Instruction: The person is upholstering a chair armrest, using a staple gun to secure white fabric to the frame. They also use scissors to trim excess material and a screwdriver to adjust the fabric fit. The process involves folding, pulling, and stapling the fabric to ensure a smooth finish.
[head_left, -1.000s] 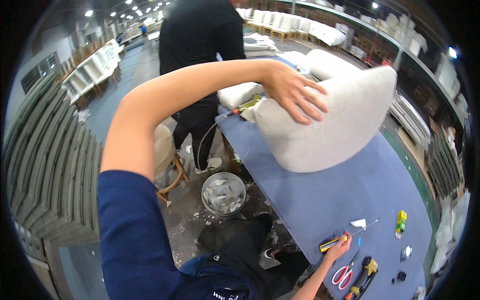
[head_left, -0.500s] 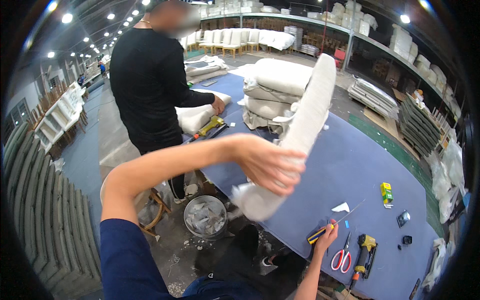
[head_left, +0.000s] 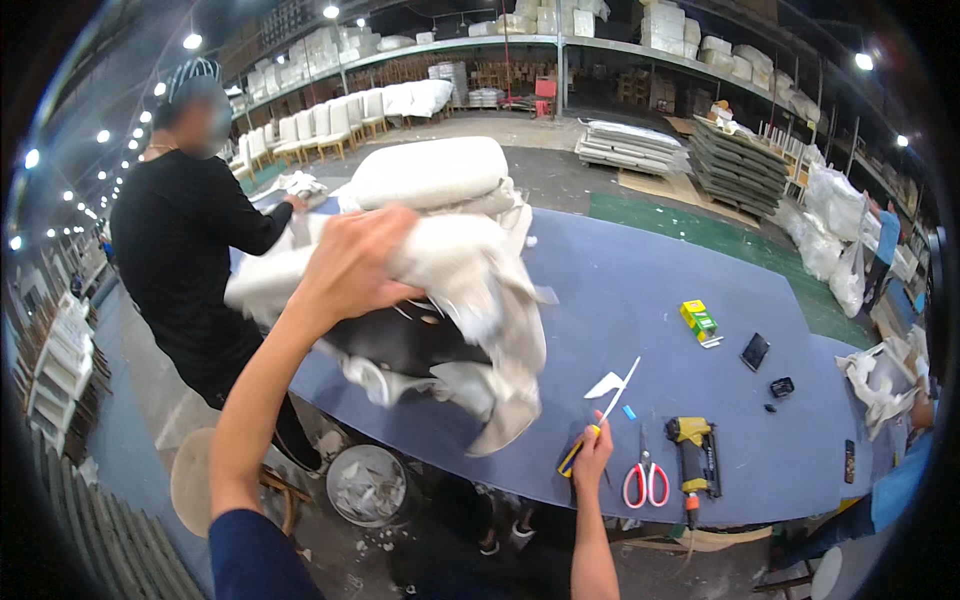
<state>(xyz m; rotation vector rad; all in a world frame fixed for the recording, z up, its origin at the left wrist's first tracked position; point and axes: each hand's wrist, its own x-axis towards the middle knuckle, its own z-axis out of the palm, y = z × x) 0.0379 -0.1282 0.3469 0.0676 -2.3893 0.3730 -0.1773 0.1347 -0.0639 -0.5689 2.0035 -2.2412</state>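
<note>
My left hand (head_left: 355, 265) grips the top edge of a pale fabric-covered seat cushion (head_left: 460, 250), blurred by motion. The cushion is tipped up, showing a dark underside with loose fabric flaps hanging along its lower edge. Lower right, my right hand (head_left: 592, 462) is closed around the yellow-and-black handle of a screwdriver (head_left: 622, 388), its long thin shaft pointing up and away over the table. A white scrap (head_left: 603, 385) and a small blue piece (head_left: 629, 411) lie beside the shaft. Red-handled scissors (head_left: 646, 482) and a yellow-and-black staple gun (head_left: 692, 455) rest to its right.
Behind the held cushion stands a pile of padded cushions (head_left: 430, 172) on the blue-grey table (head_left: 580, 270). A yellow-green box (head_left: 699, 320) and small black items lie right. A person in black (head_left: 185, 240) stands left. Below the table edge is a scrap bucket (head_left: 367, 485).
The cushion has swung left and turned from edge-on so its dark underside shows. My right hand still holds the screwdriver. The whole view has shifted toward the right.
</note>
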